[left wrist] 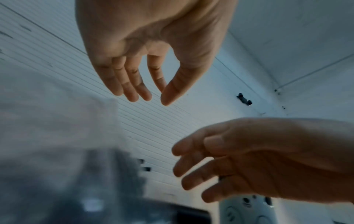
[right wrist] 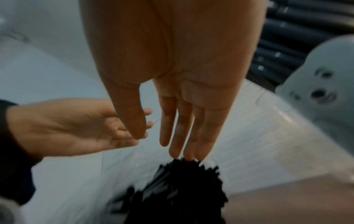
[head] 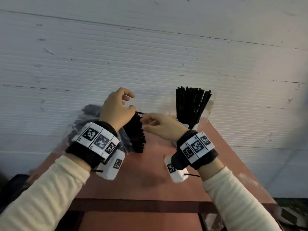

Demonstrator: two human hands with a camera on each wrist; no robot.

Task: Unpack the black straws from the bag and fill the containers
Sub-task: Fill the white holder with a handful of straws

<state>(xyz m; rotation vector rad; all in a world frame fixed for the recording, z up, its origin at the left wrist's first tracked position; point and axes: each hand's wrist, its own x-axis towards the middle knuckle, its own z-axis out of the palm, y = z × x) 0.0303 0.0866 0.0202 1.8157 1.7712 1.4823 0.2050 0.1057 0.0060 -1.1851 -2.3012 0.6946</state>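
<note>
A bundle of black straws [head: 135, 135] sticks out of a clear plastic bag [head: 83, 124] lying at the table's back left. My left hand [head: 132, 101] hovers over the bundle's far end with relaxed fingers and holds nothing; in the left wrist view its thumb and forefinger [left wrist: 159, 94] nearly meet around empty air. My right hand [head: 145, 120] reaches in from the right with straight fingers. In the right wrist view its fingertips [right wrist: 180, 154] touch the straw ends [right wrist: 182, 189]. A clear container [head: 209, 105] at the back right stands packed with upright black straws [head: 191, 105].
The red-brown table [head: 150, 172] is narrow, and its back edge meets a white ribbed wall [head: 150, 55]. A white rounded part with holes [right wrist: 316, 84] sits by the container's foot, near my right wrist. Dark items lie on the floor at both lower corners.
</note>
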